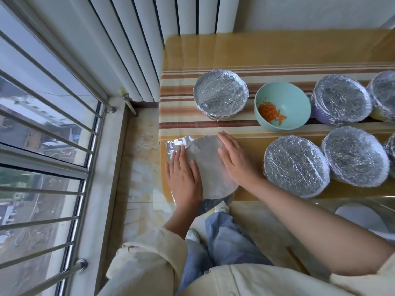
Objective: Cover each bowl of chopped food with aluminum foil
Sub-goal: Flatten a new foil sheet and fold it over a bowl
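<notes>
A sheet of aluminum foil [208, 165] lies stretched over a bowl at the table's near left corner; the bowl itself is hidden under it. My left hand [184, 180] presses flat on the foil's left side, and my right hand [235, 160] presses flat on its right side, fingers straight. A teal bowl [292, 101] with chopped carrot stands uncovered behind. Several bowls wear foil: one at the back left [221, 92], two at the back right [341, 98] [384, 90], two at the front right [296, 166] [355, 155].
The striped tablecloth [179, 97] lies under a glass top. A white radiator [136, 48] stands behind the table's left end. A barred window [42, 146] fills the left. A white bowl-like object [361, 218] shows under the glass at the right.
</notes>
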Action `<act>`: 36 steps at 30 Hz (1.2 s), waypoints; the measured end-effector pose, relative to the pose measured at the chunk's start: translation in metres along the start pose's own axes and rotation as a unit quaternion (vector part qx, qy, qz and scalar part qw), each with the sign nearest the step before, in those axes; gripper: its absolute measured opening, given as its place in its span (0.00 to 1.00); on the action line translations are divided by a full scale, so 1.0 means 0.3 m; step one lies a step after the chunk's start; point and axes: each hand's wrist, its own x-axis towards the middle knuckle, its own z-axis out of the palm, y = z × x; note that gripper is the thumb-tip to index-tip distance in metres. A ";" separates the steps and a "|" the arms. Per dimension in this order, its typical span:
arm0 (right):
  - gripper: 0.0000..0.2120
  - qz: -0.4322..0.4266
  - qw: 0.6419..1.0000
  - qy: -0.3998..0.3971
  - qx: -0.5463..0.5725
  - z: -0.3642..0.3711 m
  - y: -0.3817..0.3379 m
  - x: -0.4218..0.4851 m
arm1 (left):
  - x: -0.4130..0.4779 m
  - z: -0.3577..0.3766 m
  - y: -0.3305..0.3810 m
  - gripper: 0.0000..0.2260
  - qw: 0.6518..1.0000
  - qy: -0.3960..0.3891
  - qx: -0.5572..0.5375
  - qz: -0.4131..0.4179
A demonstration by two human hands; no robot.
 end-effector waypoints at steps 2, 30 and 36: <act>0.27 0.020 0.999 0.012 0.027 0.015 0.011 0.005 | 0.005 0.003 -0.001 0.24 0.998 -0.014 -0.057 -0.023; 0.19 -0.173 0.970 -0.039 -0.170 0.073 -0.191 -0.245 | -0.105 -0.170 -0.119 0.06 0.962 -0.011 -0.143 -0.233; 0.15 -0.140 0.978 -0.016 -0.153 0.065 -0.196 -0.249 | -0.155 -0.159 -0.096 0.10 0.969 -0.063 -0.137 -0.195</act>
